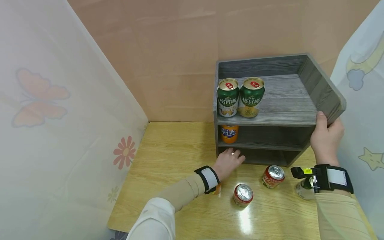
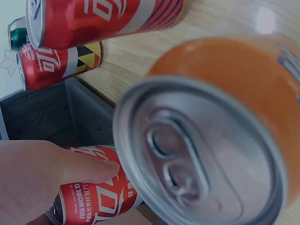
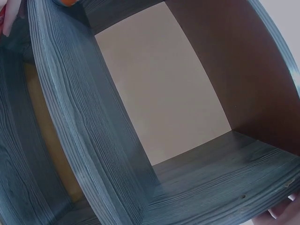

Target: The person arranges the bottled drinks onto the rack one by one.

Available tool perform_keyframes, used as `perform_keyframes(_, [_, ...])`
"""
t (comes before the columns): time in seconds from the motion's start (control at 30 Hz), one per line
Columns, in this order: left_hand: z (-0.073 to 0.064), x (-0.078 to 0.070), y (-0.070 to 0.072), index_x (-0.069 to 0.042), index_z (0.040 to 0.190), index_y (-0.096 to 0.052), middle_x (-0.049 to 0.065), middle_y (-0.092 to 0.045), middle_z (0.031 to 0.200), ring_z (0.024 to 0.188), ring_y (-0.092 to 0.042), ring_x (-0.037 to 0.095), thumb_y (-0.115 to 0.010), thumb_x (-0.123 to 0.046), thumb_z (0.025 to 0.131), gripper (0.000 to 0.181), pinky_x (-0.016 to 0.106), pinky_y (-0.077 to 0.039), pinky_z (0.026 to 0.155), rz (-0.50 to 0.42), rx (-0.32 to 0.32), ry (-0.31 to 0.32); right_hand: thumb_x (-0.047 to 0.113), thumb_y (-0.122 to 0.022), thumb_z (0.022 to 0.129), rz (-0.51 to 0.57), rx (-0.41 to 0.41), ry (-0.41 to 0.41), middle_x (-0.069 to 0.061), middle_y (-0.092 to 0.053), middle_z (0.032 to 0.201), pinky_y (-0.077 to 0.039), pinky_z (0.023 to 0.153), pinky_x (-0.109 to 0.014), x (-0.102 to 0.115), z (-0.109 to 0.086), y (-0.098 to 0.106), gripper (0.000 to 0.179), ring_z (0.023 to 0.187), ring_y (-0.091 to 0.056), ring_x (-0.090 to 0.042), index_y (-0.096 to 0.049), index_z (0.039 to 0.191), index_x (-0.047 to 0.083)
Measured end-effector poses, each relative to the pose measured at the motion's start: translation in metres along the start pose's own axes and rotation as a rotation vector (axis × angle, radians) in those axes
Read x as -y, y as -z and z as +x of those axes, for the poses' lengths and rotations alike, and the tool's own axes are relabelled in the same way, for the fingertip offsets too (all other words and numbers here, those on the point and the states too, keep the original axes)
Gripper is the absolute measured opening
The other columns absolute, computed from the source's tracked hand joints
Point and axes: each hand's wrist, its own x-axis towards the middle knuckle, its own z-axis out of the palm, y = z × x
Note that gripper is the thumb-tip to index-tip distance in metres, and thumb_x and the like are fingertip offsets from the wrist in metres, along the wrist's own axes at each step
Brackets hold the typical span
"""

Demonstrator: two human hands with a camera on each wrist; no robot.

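Note:
My left hand (image 1: 229, 164) reaches into the left end of the bottom level of a grey wooden shelf (image 1: 282, 100). In the left wrist view it grips a red cola can (image 2: 105, 199), the thumb lying across the can's side; the head view hides this can behind the hand. My right hand (image 1: 327, 140) holds the shelf's right side panel, thumb at the front edge; its fingers (image 3: 281, 211) show at the panel's edge in the right wrist view. An orange soda can (image 1: 229, 134) stands on the middle level, above my left hand.
Two green-and-white cans, one a green can (image 1: 228, 98), stand on the top level. On the wooden table (image 1: 174, 146) are a red can (image 1: 243, 195), another red can (image 1: 273, 176), a pale can (image 1: 304, 189) by my right wrist, and an orange can (image 2: 201, 154) beside my left wrist.

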Motion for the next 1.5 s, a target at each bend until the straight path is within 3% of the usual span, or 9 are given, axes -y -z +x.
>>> perform_keyframes(0.23, [0.000, 0.002, -0.007, -0.026, 0.133, -0.059, 0.001, -0.059, 0.132, 0.114, -0.059, 0.021, -0.076, -0.015, 0.093, 0.045, 0.031, -0.048, 0.099, -0.007, 0.021, 0.026, 0.036, -0.042, 0.109, -0.001, 0.010, -0.012, 0.018, -0.050, 0.102, -0.032, 0.080, -0.024, 0.001, 0.000, 0.000, 0.023, 0.092, -0.045, 0.000, -0.058, 0.123, 0.029])
perform_keyframes(0.5, [0.002, 0.003, -0.009, -0.025, 0.142, -0.051, 0.001, -0.053, 0.140, 0.120, -0.056, 0.021, -0.077, -0.020, 0.093, 0.056, 0.028, -0.049, 0.098, -0.041, 0.144, 0.068, 0.037, -0.042, 0.109, -0.008, 0.004, -0.015, 0.018, -0.051, 0.104, -0.032, 0.082, -0.023, 0.000, -0.001, 0.000, 0.025, 0.094, -0.046, -0.001, -0.059, 0.125, 0.027])
perform_keyframes(0.7, [0.004, 0.005, -0.011, -0.024, 0.144, -0.048, 0.002, -0.051, 0.142, 0.123, -0.054, 0.020, -0.077, -0.020, 0.093, 0.060, 0.029, -0.047, 0.100, -0.043, 0.171, 0.072, 0.036, -0.042, 0.109, 0.000, 0.003, -0.015, 0.020, -0.053, 0.108, -0.034, 0.086, -0.022, 0.001, 0.001, 0.001, 0.034, 0.100, -0.048, 0.000, -0.060, 0.135, 0.023])
perform_keyframes(1.17, [0.011, 0.013, -0.020, -0.025, 0.154, -0.042, -0.006, -0.048, 0.147, 0.132, -0.047, 0.011, -0.061, -0.023, 0.104, 0.054, 0.025, -0.044, 0.101, 0.011, 0.238, 0.068, 0.035, -0.043, 0.109, -0.007, -0.004, -0.003, 0.019, -0.052, 0.101, -0.033, 0.077, -0.024, -0.002, 0.001, 0.000, 0.020, 0.090, -0.046, 0.000, -0.059, 0.119, 0.029])
perform_keyframes(1.4, [0.015, 0.013, -0.018, -0.030, 0.155, -0.037, -0.007, -0.058, 0.136, 0.109, -0.062, 0.010, -0.061, -0.023, 0.104, 0.057, 0.024, -0.052, 0.086, -0.038, 0.277, 0.088, 0.035, -0.043, 0.109, -0.006, -0.006, 0.022, 0.019, -0.053, 0.103, -0.033, 0.079, -0.023, -0.004, 0.001, -0.001, 0.024, 0.091, -0.047, 0.001, -0.061, 0.122, 0.027])
perform_keyframes(1.5, [0.016, 0.013, -0.019, -0.034, 0.154, -0.037, -0.007, -0.058, 0.137, 0.106, -0.063, 0.010, -0.061, -0.024, 0.104, 0.056, 0.025, -0.053, 0.086, -0.038, 0.291, 0.083, 0.036, -0.042, 0.109, -0.011, -0.008, 0.026, 0.017, -0.054, 0.105, -0.033, 0.079, -0.023, -0.005, 0.001, -0.001, 0.027, 0.093, -0.047, 0.001, -0.061, 0.125, 0.025])
